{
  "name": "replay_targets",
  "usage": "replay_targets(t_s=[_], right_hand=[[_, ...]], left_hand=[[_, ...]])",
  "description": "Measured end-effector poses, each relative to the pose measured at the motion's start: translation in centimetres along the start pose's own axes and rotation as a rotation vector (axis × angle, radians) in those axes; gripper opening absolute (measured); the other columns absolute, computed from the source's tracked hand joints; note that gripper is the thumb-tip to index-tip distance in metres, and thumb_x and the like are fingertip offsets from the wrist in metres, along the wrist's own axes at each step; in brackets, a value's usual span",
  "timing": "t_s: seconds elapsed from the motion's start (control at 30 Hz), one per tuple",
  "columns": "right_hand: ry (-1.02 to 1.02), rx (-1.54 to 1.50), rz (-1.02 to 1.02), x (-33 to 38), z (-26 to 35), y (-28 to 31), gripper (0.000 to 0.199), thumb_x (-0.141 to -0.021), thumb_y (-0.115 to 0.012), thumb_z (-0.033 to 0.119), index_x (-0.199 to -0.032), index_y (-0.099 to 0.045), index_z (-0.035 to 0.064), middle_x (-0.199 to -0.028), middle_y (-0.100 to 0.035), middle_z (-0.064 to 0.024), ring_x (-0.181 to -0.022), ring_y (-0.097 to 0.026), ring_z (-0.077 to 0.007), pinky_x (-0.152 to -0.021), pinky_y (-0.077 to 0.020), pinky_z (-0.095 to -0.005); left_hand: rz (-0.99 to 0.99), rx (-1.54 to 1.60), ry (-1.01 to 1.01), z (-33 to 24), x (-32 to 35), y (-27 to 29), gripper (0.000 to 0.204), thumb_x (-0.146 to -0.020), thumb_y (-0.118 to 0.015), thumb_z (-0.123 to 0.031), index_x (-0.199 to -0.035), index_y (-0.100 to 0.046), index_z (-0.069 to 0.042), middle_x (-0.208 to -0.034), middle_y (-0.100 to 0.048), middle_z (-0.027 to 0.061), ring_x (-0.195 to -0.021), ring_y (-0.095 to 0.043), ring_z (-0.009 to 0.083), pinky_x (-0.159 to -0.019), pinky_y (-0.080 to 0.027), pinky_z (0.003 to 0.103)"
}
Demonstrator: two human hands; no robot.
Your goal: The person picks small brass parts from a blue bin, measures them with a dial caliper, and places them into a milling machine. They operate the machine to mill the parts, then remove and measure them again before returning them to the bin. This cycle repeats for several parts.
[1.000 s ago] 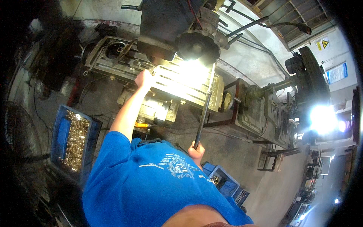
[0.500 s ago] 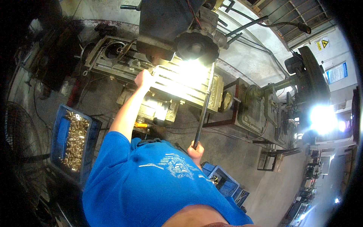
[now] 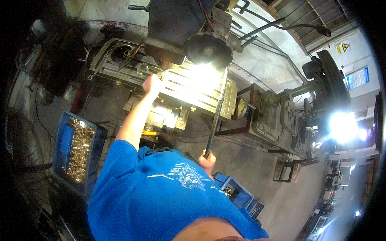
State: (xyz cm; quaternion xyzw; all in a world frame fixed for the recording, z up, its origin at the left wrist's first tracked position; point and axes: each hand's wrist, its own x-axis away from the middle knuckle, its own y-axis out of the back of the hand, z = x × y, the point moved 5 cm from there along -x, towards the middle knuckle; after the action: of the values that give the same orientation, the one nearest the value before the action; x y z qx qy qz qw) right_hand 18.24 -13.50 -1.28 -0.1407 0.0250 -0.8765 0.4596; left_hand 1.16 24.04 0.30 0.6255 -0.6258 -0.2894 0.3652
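My left hand [image 3: 152, 84] is stretched forward to the front edge of the long slotted machine table [image 3: 189, 90]. Its fingers are closed, and what they hold is hidden behind the hand and the glare. Close to my body, my right hand [image 3: 207, 160] wraps round the lower end of a long dark lever [image 3: 216, 124]. That lever runs up to the machine head, its top lost in bright lamp light. Above the table, a dark round machine head [image 3: 208, 50] hangs beside a large dark cover [image 3: 171, 30].
At the left a blue crate [image 3: 96, 160] holds many small shiny metal parts [image 3: 80, 150], beside a fan [image 3: 22, 140]. Another blue bin [image 3: 243, 197] stands right of my body. A second machine [image 3: 271, 114] is farther right. An orange-handled tool [image 3: 149, 133] lies below the table.
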Motion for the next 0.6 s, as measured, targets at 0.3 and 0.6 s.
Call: replay_targets(t_s=[0.3, 0.6], right_hand=[[0.038, 0.027, 0.014, -0.28, -0.08, 0.14, 0.020, -0.063, -0.061, 0.016, -0.071, -0.045, 0.0071, -0.061, -0.041, 0.0042, -0.051, -0.035, -0.0051, -0.046, -0.0275, -0.0218], [0.024, 0.076, -0.007, -0.34, -0.41, 0.33, 0.024, -0.062, -0.063, 0.020, -0.071, -0.045, 0.0074, -0.062, -0.041, 0.0042, -0.052, -0.035, -0.0050, -0.047, -0.0269, -0.0216]], left_hand=[[-0.014, 0.002, -0.005, -0.04, -0.05, -0.12, 0.062, -0.065, -0.061, -0.061, -0.074, -0.066, 0.000, -0.078, -0.066, 0.0173, -0.078, -0.065, 0.0310, -0.065, -0.050, 0.040], [-0.057, 0.009, -0.011, 0.06, -0.12, -0.27, 0.064, -0.064, -0.061, -0.064, -0.071, -0.066, -0.001, -0.074, -0.066, 0.0166, -0.075, -0.065, 0.0310, -0.063, -0.050, 0.040]])
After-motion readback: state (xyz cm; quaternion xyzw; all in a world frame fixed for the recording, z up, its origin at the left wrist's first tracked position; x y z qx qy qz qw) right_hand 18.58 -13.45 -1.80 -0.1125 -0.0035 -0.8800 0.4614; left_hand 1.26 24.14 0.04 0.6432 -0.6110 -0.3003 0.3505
